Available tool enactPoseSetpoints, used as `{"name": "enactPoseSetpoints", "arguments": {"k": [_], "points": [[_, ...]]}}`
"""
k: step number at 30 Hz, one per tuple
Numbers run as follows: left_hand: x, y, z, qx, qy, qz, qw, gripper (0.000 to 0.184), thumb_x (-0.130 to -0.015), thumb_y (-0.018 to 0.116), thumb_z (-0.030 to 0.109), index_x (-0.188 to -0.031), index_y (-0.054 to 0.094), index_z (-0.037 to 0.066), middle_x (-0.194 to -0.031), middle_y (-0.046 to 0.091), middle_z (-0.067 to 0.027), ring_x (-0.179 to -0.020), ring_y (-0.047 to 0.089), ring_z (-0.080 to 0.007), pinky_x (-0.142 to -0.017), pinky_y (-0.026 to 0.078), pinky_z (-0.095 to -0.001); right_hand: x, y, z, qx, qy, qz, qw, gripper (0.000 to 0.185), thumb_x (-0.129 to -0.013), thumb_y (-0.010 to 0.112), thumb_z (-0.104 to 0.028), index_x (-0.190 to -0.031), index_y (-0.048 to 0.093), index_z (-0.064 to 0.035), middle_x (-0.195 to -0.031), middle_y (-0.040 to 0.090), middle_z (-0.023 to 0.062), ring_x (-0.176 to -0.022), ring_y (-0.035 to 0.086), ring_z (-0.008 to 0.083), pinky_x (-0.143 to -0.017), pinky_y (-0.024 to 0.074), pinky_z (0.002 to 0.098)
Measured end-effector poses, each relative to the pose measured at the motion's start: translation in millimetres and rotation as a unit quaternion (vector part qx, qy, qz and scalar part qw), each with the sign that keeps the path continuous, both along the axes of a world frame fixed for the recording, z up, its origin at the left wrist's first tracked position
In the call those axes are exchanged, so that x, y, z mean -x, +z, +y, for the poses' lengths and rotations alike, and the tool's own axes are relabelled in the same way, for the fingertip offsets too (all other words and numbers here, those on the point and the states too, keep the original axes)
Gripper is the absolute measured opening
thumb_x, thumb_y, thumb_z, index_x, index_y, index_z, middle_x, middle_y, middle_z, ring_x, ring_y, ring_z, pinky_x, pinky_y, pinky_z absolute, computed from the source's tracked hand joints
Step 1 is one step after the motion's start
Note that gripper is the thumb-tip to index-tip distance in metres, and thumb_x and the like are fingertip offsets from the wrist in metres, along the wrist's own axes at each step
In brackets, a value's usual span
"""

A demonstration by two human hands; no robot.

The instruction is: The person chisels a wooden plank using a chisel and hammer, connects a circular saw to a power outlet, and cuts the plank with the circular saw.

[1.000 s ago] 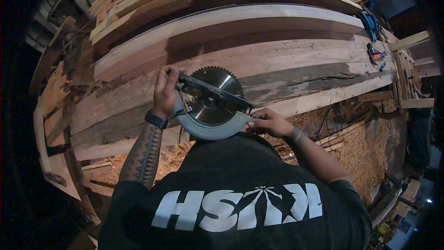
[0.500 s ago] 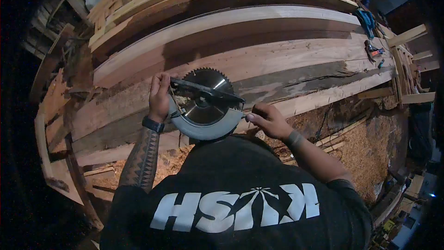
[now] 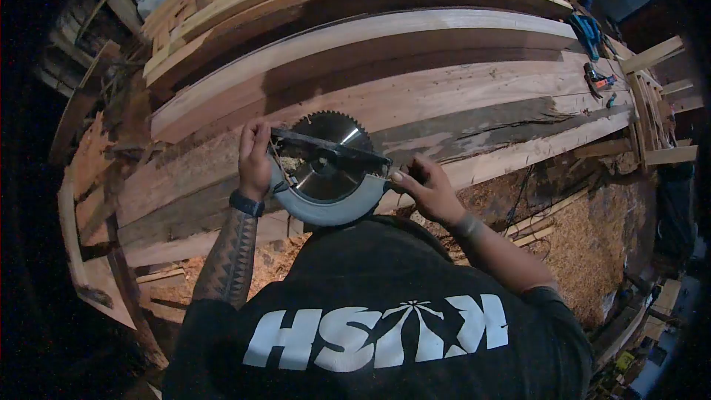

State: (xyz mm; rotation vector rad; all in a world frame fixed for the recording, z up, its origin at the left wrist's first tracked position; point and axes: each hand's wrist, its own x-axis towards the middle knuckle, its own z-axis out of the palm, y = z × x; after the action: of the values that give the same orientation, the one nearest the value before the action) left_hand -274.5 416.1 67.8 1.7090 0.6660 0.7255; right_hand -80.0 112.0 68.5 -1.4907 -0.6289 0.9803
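In the head view a circular saw [image 3: 326,211] is held over the boards with its toothed round blade [image 3: 337,130] facing up toward me. A dark base plate crosses the blade, and a grey curved guard covers the near side. My left hand [image 3: 254,163] is closed on the left end of the base plate. At the right end of the guard, my right hand [image 3: 429,191] pinches a small part with its thumb and bent fingers. The underside of the saw is hidden.
Long wooden boards [image 3: 444,92] lie side by side beneath the saw, with an upright beam [image 3: 415,22] behind them. A hammer [image 3: 592,80] and a blue-green tool [image 3: 586,33] are at the right end. Sawdust [image 3: 592,230] covers the floor at right.
My right thumb and fingers have shifted slightly upward at the guard's end. The saw and my left hand have stayed almost in place.
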Motion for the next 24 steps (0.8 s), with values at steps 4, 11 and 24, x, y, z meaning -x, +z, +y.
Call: {"name": "enactPoseSetpoints", "arguments": {"k": [4, 11, 24], "points": [[2, 4, -8, 0.040, 0.038, -0.015, 0.998, 0.020, -0.108, 0.053, 0.028, -0.112, 0.058, 0.008, -0.101, 0.052, 0.0024, -0.092, 0.045, -0.0086, -0.088, 0.037, -0.0235, 19, -8, 11, -0.007, -0.055, -0.008, 0.998, 0.025, -0.098, 0.073, -0.022, -0.089, 0.060, -0.0023, -0.073, 0.061, 0.0012, -0.069, 0.056, 0.0096, -0.061, 0.0460, 0.0293], [5, 3, -16, 0.090, 0.067, -0.052, 0.992, 0.021, -0.106, 0.056, 0.025, -0.119, 0.058, 0.008, -0.103, 0.051, 0.0029, -0.094, 0.045, -0.0079, -0.088, 0.037, -0.0239, 17, -2, 11, -0.059, -0.048, -0.097, 0.992, 0.029, -0.101, 0.068, -0.021, -0.082, 0.061, -0.0013, -0.076, 0.064, 0.0051, -0.071, 0.058, 0.0113, -0.065, 0.0480, 0.0296], [11, 79, -66, -0.487, -0.141, 0.071, 0.859, 0.041, -0.077, 0.083, 0.037, -0.105, 0.068, 0.011, -0.100, 0.057, -0.0081, -0.098, 0.055, -0.0293, -0.095, 0.037, -0.0468, 10, 14, 15, -0.015, 0.000, -0.254, 0.967, 0.026, -0.101, 0.066, -0.017, -0.082, 0.064, 0.0008, -0.075, 0.061, 0.0062, -0.073, 0.058, 0.0146, -0.070, 0.0505, 0.0329]]}}
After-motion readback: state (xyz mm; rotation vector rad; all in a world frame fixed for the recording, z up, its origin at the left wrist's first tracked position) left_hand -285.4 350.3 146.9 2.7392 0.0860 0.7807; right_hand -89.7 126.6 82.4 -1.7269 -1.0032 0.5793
